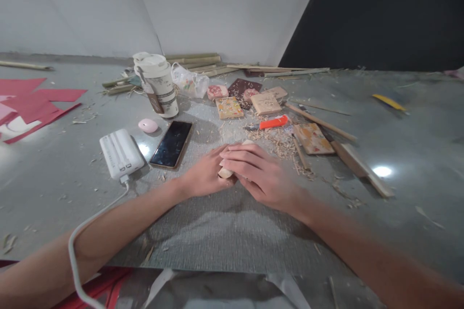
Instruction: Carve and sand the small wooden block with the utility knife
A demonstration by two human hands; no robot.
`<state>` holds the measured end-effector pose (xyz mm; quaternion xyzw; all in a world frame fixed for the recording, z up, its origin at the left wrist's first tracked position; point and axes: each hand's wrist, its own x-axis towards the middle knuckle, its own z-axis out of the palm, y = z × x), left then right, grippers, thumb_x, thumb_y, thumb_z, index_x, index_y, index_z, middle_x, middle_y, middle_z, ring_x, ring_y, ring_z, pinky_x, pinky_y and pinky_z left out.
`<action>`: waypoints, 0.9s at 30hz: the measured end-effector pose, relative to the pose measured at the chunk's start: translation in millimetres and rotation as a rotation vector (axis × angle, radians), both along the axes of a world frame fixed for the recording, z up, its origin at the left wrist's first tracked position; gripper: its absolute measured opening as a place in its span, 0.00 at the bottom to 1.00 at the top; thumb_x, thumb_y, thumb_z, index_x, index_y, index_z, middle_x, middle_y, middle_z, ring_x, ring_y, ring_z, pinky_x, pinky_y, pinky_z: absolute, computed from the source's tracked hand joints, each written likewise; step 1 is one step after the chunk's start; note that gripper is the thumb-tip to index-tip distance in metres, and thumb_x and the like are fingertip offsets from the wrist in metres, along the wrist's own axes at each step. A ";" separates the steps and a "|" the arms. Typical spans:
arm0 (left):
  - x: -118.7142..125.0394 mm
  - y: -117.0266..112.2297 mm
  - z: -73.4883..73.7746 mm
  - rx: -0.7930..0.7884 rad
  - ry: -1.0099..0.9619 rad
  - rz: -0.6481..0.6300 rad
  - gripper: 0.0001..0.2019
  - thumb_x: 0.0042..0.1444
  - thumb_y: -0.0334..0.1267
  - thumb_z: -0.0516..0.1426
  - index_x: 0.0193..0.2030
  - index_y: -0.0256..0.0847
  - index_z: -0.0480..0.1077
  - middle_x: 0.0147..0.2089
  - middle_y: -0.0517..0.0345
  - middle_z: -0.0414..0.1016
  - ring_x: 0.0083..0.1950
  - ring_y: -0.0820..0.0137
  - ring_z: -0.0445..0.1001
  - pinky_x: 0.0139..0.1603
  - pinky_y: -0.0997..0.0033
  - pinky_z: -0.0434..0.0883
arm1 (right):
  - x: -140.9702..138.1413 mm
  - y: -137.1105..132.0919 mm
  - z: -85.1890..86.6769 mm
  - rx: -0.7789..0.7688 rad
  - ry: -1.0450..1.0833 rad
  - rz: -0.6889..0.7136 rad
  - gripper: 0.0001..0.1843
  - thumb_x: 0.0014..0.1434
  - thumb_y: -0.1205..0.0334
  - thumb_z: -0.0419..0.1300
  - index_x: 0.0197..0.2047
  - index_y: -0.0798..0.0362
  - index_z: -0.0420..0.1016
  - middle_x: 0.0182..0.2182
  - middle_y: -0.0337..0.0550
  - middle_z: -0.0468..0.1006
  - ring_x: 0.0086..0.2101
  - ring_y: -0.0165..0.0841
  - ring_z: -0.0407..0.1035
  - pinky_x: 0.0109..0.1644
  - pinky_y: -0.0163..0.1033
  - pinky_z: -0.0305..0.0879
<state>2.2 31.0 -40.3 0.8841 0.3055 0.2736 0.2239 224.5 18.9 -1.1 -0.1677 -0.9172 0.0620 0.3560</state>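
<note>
1. Head view: the right hand (258,174) lies over a pale piece of wood (225,172). Its fingers are close together and curled across the top, so only the near end and a bit of the far end show.
2. The left hand (203,177) is closed on the same piece from the left, and its knuckles meet the right fingertips.
3. Both hands rest on a grey mat (217,236) in the middle of the table (398,145).
4. Just beyond the hands lie wood shavings (279,144) and an orange knife (272,122).
5. Left of the hands a dark phone (171,144) lies face up. Beside it is a white power bank (121,153), whose cable (108,205) crosses the left forearm.
6. A pink round thing (148,125) sits just behind the phone.
7. Farther back stand a lidded cup (159,84) and a plastic bag (188,81), with painted tiles (229,107) to their right.
8. Thin sticks (319,120) lie to the right, and red paper (32,104) lies at the far left.
</note>
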 end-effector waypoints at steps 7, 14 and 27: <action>-0.4 0.1 -0.8 -0.016 -0.028 -0.019 0.19 0.67 0.39 0.57 0.63 0.41 0.74 0.73 0.44 0.76 0.76 0.49 0.72 0.78 0.41 0.71 | -1.5 -1.6 0.4 0.014 0.002 -0.004 0.19 0.77 0.71 0.59 0.67 0.50 0.74 0.61 0.49 0.85 0.65 0.44 0.73 0.71 0.57 0.77; -0.6 -0.5 1.0 -0.058 -0.015 -0.015 0.19 0.66 0.38 0.58 0.62 0.42 0.75 0.74 0.45 0.76 0.80 0.48 0.68 0.81 0.40 0.67 | -1.4 -2.3 0.2 -0.005 -0.002 -0.009 0.19 0.76 0.72 0.58 0.66 0.51 0.74 0.61 0.48 0.84 0.66 0.43 0.72 0.72 0.55 0.76; -0.9 -0.6 -1.2 -0.060 -0.026 -0.016 0.19 0.68 0.40 0.59 0.63 0.44 0.76 0.72 0.47 0.78 0.78 0.48 0.71 0.80 0.40 0.69 | -0.8 -1.7 -0.9 -0.023 0.005 0.002 0.21 0.77 0.70 0.58 0.69 0.47 0.72 0.62 0.47 0.83 0.67 0.43 0.73 0.73 0.59 0.76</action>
